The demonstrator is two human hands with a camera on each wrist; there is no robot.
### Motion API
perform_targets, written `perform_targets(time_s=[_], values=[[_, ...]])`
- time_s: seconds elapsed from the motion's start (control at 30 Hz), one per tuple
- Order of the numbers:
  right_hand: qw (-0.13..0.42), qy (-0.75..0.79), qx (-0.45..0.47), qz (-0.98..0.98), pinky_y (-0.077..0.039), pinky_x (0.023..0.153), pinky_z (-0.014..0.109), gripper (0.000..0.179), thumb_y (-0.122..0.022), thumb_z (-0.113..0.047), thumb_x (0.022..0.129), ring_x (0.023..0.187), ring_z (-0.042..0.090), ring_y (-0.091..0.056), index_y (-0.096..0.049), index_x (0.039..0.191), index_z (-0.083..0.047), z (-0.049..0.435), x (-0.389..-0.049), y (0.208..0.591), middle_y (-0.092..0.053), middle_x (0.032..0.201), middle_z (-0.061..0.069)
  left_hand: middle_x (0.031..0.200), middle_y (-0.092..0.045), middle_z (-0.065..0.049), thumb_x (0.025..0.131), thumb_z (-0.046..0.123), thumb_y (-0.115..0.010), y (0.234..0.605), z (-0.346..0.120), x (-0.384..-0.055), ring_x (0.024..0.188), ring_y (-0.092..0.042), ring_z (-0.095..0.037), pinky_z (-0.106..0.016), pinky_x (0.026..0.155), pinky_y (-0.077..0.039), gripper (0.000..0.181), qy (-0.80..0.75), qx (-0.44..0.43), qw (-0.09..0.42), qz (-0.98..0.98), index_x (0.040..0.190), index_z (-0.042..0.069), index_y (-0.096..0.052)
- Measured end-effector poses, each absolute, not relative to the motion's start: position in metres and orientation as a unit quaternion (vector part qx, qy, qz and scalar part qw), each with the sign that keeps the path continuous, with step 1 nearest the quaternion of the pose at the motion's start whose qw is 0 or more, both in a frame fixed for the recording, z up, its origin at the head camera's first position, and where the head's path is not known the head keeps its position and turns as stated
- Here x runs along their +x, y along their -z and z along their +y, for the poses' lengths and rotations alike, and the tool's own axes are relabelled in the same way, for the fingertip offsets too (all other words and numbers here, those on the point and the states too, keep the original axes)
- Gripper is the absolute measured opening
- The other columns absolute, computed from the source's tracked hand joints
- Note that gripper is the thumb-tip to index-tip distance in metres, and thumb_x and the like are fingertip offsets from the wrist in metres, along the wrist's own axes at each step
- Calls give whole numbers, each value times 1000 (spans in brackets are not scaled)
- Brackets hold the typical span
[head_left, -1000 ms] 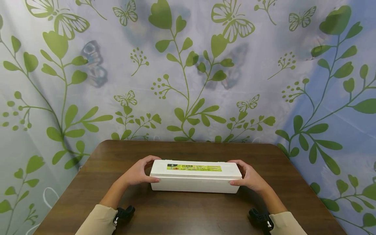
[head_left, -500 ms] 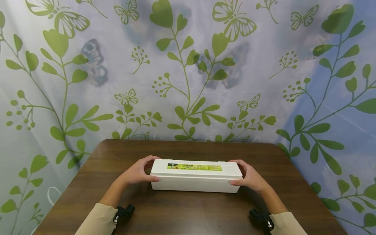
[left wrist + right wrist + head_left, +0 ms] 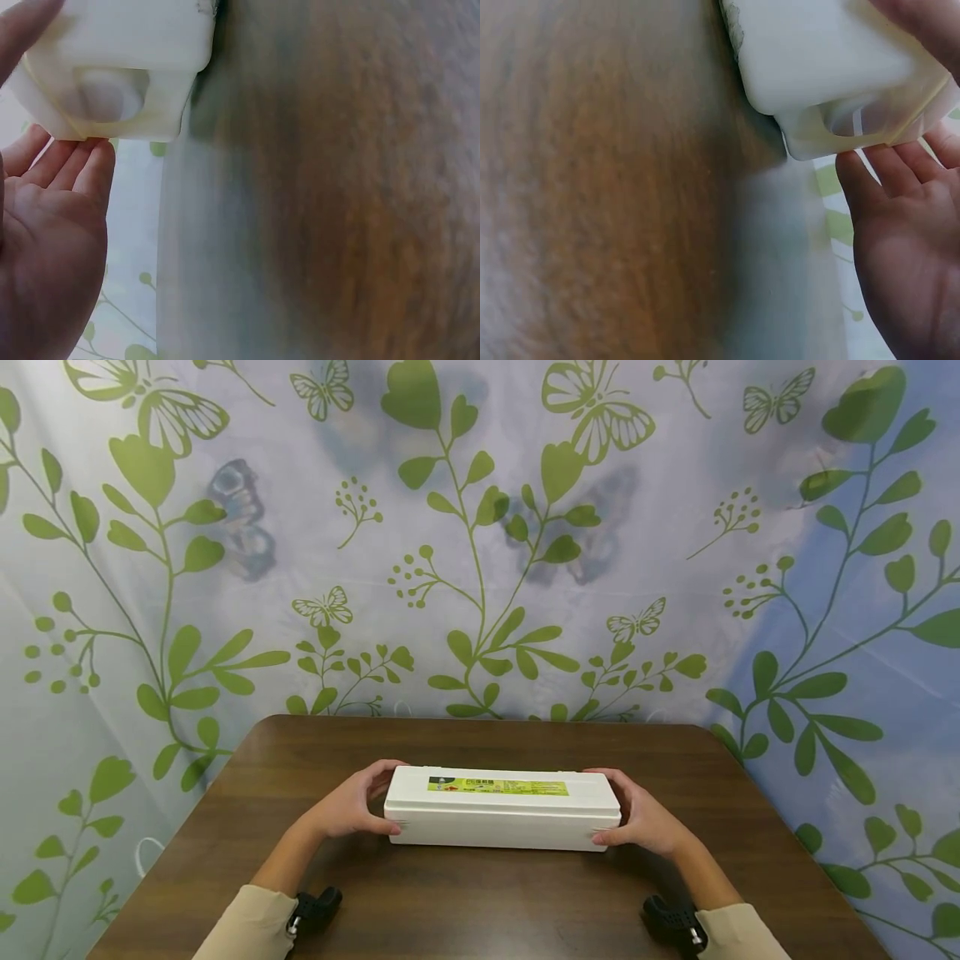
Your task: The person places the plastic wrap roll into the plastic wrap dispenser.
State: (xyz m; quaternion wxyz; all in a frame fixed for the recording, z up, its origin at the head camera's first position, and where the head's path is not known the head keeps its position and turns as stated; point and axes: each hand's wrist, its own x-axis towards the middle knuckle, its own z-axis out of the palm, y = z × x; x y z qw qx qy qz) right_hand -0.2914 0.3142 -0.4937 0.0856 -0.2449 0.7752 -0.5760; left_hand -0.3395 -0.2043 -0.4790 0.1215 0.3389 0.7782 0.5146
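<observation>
A long white cling film dispenser box [image 3: 498,829] lies on the wooden table, its lid down and a yellow-green label [image 3: 497,786] on top. My left hand [image 3: 351,804] grips its left end, thumb on the front face and fingers round the back. At the other end, my right hand [image 3: 651,817] holds it the same way. In the left wrist view, the left hand's fingers [image 3: 91,169] touch the box's far side, and a round shape [image 3: 109,96] shows in the end. The right wrist view shows similar contact by the right hand's fingers [image 3: 889,169].
The brown wooden table [image 3: 480,910] extends around the box on all sides. Behind it hangs a pale curtain [image 3: 300,527] printed with green leaves and butterflies. Black straps [image 3: 315,910] circle both wrists below beige sleeves.
Both thumbs have slid slightly lower and outward on the box's front face. The box has stayed nearly in place, with its lid down throughout.
</observation>
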Motion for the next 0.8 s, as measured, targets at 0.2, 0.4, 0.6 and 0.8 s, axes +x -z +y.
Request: perform_targets(time_s=[0.2, 0.4, 0.6, 0.8], values=[[59, 569, -236, 786, -61, 81, 38, 89, -88, 0, 75, 108, 14, -64, -38, 149, -6, 313, -289, 495, -56, 133, 10, 145, -52, -9, 76, 18, -92, 481, -203, -340, 143, -47, -35, -10, 108, -37, 87, -507, 343, 120, 782, 146, 11, -42], [48, 566, -229, 790, -60, 83, 35, 89, -88, -1, 74, 108, 13, -64, -39, 148, -6, 312, -289, 496, -56, 134, 8, 145, -51, -10, 75, 19, -92, 482, -203, -339, 142, -49, -30, -11, 108, -37, 89, -501, 346, 116, 785, 147, 11, -40], [58, 562, -242, 789, -60, 83, 36, 89, -87, 0, 76, 110, 13, -62, -37, 150, -7, 313, -290, 497, -53, 136, 12, 143, -53, -8, 76, 21, -92, 482, -204, -338, 137, -52, -22, -11, 108, -38, 86, -495, 343, 101, 792, 146, 13, -42], [43, 548, -247, 798, -60, 82, 34, 88, -88, -1, 75, 109, 12, -63, -40, 148, -6, 314, -290, 496, -52, 135, 16, 142, -57, -4, 75, 25, -93, 484, -203, -337, 137, -53, -27, -19, 112, -40, 84, -483, 344, 69, 802, 145, 16, -47]])
